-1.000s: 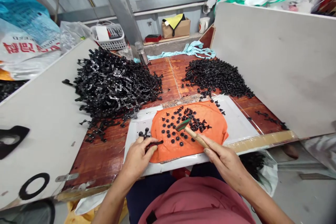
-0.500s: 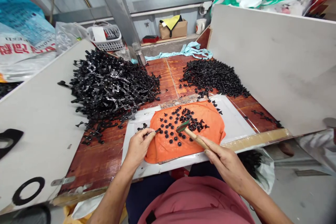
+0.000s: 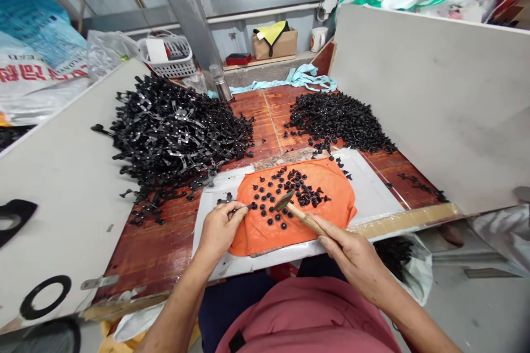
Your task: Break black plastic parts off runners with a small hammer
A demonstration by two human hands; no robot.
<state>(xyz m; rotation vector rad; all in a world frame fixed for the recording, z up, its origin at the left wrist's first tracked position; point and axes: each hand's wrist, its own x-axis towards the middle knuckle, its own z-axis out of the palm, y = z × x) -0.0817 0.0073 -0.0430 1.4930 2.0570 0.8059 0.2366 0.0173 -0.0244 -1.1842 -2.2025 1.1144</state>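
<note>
My left hand [image 3: 221,228] pinches a small black piece [image 3: 248,207] at the left edge of an orange cloth [image 3: 259,240]. In my right hand [image 3: 351,248] is the wooden handle of a hammer [image 3: 305,218]. Its dark green head hovers over or rests on the cloth; I cannot tell which. Several small black round pieces with stems [image 3: 270,222] stand spaced out on the cloth near the hammer head. More of them lie in a loose cluster [image 3: 308,193] behind and to the right. My left fingers partly hide the piece they hold.
A tall heap of black clip-like parts [image 3: 174,127] fills the table's left side. A lower heap of small black pieces [image 3: 337,121] lies at the back right. Grey boards [image 3: 430,99] wall both sides. A metal-and-glass flask [image 3: 221,85] and a basket [image 3: 171,60] stand behind.
The hammer head has shifted slightly left over the cloth, with my right hand moving along. My left hand has hardly moved and still pinches the black piece.
</note>
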